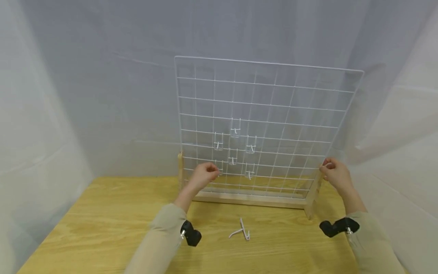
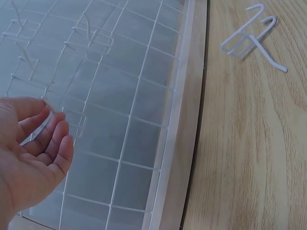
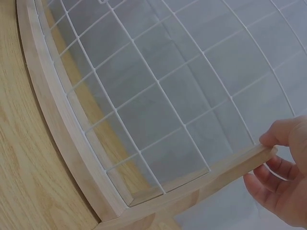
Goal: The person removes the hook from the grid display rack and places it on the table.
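A white wire grid panel (image 1: 273,125) stands upright in a wooden stand (image 1: 249,199). Several white wire hooks (image 1: 251,148) hang on its lower left part. My left hand (image 1: 204,176) pinches the prong of the lowest left hook (image 2: 80,125) between thumb and forefinger; the fingertips mostly hide that prong. At the stand's right side, my right hand (image 1: 337,176) grips the top end of the wooden upright (image 3: 240,160), thumb on one face and fingers on the other.
One loose white hook (image 1: 243,230) lies on the wood-grain table (image 1: 102,228) in front of the stand. Pale sheeting (image 1: 102,95) hangs behind the panel and at both sides. A black mount (image 1: 338,227) is strapped on each wrist.
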Demonstrator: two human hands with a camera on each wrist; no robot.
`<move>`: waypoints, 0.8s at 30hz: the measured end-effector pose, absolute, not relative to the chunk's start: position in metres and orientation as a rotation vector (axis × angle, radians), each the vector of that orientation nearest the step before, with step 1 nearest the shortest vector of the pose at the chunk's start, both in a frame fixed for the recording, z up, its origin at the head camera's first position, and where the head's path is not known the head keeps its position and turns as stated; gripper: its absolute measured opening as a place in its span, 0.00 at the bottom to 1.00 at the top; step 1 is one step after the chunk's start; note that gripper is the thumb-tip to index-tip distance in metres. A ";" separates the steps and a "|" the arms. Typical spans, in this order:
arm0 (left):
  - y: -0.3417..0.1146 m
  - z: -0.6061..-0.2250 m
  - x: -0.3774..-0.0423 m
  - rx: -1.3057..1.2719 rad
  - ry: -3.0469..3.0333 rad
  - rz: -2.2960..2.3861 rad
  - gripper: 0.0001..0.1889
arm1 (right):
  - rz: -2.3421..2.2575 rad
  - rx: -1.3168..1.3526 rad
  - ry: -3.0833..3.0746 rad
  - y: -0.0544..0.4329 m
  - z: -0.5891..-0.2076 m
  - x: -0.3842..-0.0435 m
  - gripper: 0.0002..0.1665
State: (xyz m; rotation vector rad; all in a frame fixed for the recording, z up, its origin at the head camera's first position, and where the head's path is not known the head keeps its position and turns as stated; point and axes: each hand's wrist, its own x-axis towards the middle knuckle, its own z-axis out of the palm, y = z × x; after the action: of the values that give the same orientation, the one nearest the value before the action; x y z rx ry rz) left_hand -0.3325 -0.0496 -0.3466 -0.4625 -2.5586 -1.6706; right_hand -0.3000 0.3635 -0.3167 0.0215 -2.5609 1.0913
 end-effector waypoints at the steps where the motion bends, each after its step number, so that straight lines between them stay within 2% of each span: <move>1: -0.049 -0.346 -0.332 -0.464 -2.560 -1.679 0.08 | 1.093 0.021 -2.563 0.364 -0.317 -0.300 0.12; 24: -0.041 -0.339 -0.339 -0.381 -2.601 -1.738 0.06 | 1.066 0.010 -2.551 0.364 -0.317 -0.300 0.10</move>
State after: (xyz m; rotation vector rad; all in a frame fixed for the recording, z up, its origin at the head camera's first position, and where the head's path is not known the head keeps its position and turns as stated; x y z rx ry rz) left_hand -0.3387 -0.0410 -0.3387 -0.3806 -2.6015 -1.7375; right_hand -0.3003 0.3636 -0.3168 0.0104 -2.5509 1.0656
